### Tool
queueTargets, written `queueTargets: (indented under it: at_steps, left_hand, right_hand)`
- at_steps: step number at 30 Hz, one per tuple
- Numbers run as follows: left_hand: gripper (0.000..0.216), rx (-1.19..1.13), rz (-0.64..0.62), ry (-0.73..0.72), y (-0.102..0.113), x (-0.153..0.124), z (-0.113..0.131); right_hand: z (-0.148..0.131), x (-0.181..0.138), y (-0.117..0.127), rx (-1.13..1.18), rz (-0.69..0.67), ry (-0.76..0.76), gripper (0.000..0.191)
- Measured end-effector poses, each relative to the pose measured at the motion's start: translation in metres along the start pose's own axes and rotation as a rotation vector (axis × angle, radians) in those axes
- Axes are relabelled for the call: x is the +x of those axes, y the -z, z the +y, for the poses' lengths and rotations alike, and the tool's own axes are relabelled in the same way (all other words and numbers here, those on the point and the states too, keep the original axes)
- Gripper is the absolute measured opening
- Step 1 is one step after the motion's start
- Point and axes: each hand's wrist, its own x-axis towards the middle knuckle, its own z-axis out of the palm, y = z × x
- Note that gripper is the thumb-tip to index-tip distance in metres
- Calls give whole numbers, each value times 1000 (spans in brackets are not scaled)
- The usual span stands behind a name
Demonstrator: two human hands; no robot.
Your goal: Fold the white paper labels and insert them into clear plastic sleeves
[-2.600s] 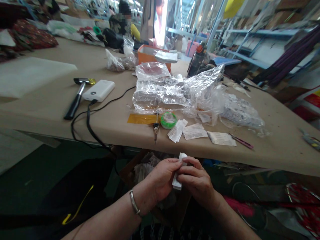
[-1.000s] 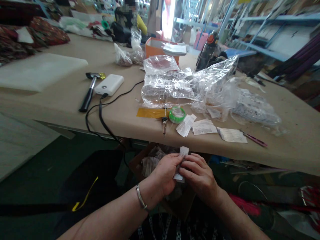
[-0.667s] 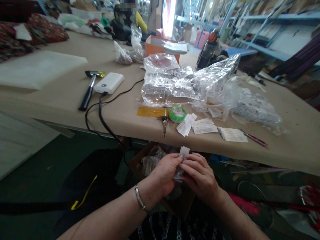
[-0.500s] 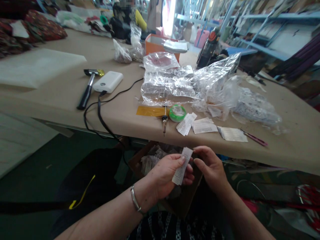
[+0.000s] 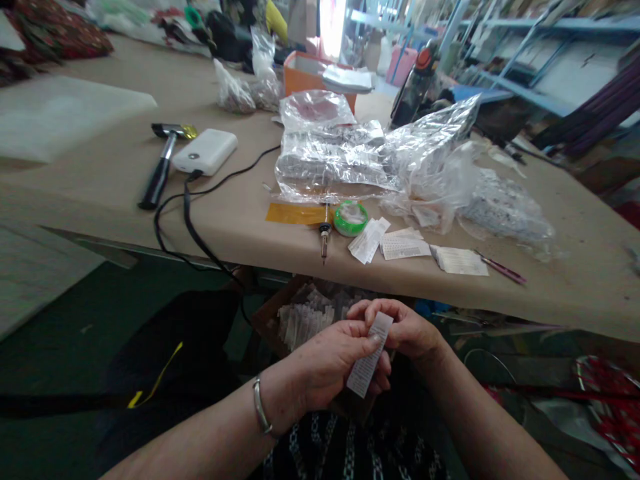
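Between the thumb and fingers of my left hand (image 5: 330, 363) is a narrow white printed label (image 5: 367, 367), tilted, its text facing up. My right hand (image 5: 413, 333) is closed at the label's upper end, its curled fingers close against my left fingers; its thumb tip is partly hidden behind the label. Beneath both hands, an open cardboard box (image 5: 267, 320) contains many similar white strips (image 5: 305, 317). On the table edge beyond lie label stacks (image 5: 405, 244), a green-rimmed round container (image 5: 350, 219), a soldering-iron-like pen tool (image 5: 325, 233) and pink tweezers (image 5: 503, 270).
Clear plastic bags (image 5: 335, 160) cover the middle of the brown table (image 5: 215, 230). A hammer (image 5: 159, 173) and a white power bank (image 5: 206, 152) with a black cable (image 5: 187, 220) sit to the left. Behind are an orange box (image 5: 296, 77) and a dark bottle (image 5: 413, 87).
My right hand has moved left and closed in at the label's upper end, beside my left fingers. My left hand and the label have shifted slightly down and right. The view has tilted a little.
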Motion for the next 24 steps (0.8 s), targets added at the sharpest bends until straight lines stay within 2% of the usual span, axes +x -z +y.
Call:
queueTargets:
  at_steps: [4, 6, 8, 11, 13, 15, 18, 20, 22, 24]
  left_hand:
    - [26, -6, -17, -2, 2, 0, -3]
    - [25, -20, 3, -18, 3, 0, -2]
    - [23, -37, 47, -49, 4, -1, -1]
    - [20, -57, 114, -89, 6, -2, 1]
    - [18, -67, 133, -97, 7, -3, 1]
    - [16, -81, 139, -98, 8, -3, 2]
    - [15, -97, 154, -91, 9, -3, 2]
    - [16, -108, 169, -95, 10, -4, 3]
    - [18, -116, 175, -113, 12, -5, 4]
    - [19, -117, 189, -143, 14, -5, 5]
  right_hand:
    - [-3, -1, -3, -30, -11, -14, 27]
    - [-7, -3, -8, -155, 53, -14, 36]
    - [-13, -6, -15, -389, 184, 65, 42]
    - [-19, -9, -26, -908, 381, 283, 39]
    - [-21, -9, -32, -1209, 423, 362, 38]
    - [-20, -8, -35, -1374, 403, 391, 35]
    - [-17, -5, -37, -1433, 374, 404, 31]
    - [-14, -3, -37, -1375, 406, 396, 32]
    - [-12, 1, -38, -1209, 467, 347, 34]
    - [-11, 6, -39, -951, 517, 267, 31]
